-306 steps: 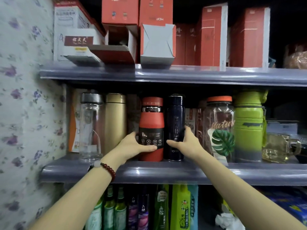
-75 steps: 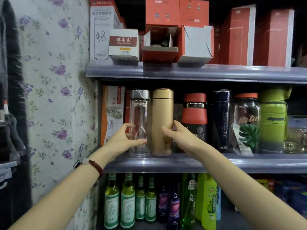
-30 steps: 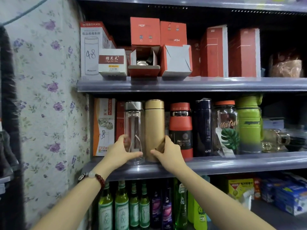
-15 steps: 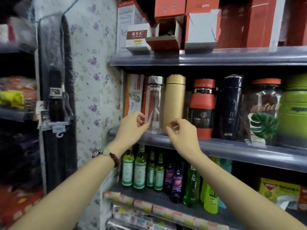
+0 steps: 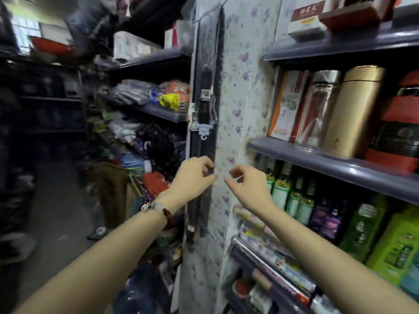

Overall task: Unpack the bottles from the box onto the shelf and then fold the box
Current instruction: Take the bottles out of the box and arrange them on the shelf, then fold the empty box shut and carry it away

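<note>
The clear glass bottle [image 5: 319,107], the gold flask [image 5: 353,109] and the red bottle [image 5: 399,130] stand upright in a row on the grey shelf [image 5: 317,158] at the right. My left hand [image 5: 192,177] and my right hand [image 5: 247,186] hover side by side in front of the flowered end panel [image 5: 242,91], left of the shelf. Both hands are empty, with loosely curled, parted fingers. They touch no bottle. An open red box [image 5: 349,14] lies on the upper shelf [image 5: 340,45] at the top right.
Green and purple bottles [image 5: 299,200] fill the shelf below. A dark folded umbrella [image 5: 205,114] hangs on the end panel's left edge. An aisle with a grey floor [image 5: 56,211] opens at the left, lined with cluttered shelves [image 5: 154,103]. A blue water jug [image 5: 140,291] stands low.
My view has swung left, away from the shelf toward the aisle. Both hands have let go of the glass bottle and gold flask and pulled back, now empty, before the end panel.
</note>
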{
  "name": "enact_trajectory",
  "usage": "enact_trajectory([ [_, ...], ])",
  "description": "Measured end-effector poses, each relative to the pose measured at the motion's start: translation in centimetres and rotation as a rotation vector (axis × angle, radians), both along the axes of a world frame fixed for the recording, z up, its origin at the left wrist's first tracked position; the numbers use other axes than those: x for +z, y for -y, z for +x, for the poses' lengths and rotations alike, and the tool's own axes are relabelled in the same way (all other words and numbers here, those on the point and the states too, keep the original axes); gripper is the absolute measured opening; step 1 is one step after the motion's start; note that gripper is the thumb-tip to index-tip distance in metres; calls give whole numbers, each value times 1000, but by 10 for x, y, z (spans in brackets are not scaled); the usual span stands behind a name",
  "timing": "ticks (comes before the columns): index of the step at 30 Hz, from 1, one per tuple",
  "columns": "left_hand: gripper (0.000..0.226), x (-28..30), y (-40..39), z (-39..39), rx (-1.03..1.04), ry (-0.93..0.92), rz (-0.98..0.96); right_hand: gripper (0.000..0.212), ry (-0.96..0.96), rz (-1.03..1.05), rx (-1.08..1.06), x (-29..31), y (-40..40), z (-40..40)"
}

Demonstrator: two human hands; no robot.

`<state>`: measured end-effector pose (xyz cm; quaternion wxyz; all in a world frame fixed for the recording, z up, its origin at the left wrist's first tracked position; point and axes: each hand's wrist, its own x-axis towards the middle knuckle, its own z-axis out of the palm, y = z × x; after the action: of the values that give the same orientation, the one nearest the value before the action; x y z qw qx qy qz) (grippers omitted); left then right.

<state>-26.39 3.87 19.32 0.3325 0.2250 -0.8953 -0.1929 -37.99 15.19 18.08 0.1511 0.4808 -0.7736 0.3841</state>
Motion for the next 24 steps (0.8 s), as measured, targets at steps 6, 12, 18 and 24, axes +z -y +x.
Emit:
enact_trajectory([
  [6, 24, -45, 34, 98, 192, 69, 11, 18, 52, 122, 188, -50, 64, 81],
  [12, 28, -113, 56, 174, 385, 194, 64, 18, 157, 293, 390, -123, 106, 144],
  [18, 28, -186, 67, 213, 539, 239, 181, 19, 181, 449, 545, -203, 139, 175],
  [24, 32, -296, 63, 220, 608, 306, 315, 16, 210, 553, 621, -313, 149, 183],
])
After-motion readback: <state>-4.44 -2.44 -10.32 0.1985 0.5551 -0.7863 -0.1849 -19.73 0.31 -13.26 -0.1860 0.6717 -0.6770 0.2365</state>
